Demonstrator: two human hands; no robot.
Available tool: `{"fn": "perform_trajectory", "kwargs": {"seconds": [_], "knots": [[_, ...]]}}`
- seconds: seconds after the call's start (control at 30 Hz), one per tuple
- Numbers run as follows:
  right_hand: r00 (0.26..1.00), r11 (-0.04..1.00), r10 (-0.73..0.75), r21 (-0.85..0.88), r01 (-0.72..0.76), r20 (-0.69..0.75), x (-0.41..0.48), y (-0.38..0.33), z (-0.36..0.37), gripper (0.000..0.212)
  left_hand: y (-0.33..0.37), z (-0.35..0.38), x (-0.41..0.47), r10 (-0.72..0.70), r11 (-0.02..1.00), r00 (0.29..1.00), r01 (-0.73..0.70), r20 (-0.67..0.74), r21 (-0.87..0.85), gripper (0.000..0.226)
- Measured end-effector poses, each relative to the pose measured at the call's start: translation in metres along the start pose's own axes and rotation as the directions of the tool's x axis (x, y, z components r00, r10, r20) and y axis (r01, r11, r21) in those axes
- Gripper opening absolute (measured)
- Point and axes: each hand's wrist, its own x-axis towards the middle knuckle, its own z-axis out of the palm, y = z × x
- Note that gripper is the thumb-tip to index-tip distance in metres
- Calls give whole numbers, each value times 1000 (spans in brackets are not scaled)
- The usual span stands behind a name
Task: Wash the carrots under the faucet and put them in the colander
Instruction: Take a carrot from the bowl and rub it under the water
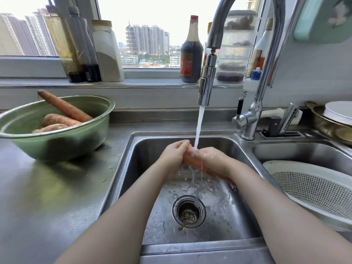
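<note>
I have both hands, left hand (174, 155) and right hand (213, 159), wrapped round a stiff, wet, slippery carrot (192, 161); gripping mid-length looks safest.

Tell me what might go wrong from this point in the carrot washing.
1. The carrot is wet, gripped by the left hand and right hand under the water stream; it may slip into the sink.
2. Water bouncing off it may splash the counter.
3. The long carrot leaning over the rim of the green bowl could tumble out if bumped.
</note>
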Motion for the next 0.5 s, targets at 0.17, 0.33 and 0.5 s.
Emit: {"fn": "perform_trajectory", "kwargs": {"seconds": [0.17,0.33,0.5], "knots": [[989,999,41,-21,-45,-145,-2,-9,-1,70,0,3,1,57,997,998,-55,34,-61,29],[983,994,105,-16,-109,-154,-2,-5,2,60,1,13,-3,216,934,968,-167,-127,315,17],[971,983,149,-76,-166,-188,-9,-12,2,59,0,5,-6,187,916,978,-207,92,342,22]]}}
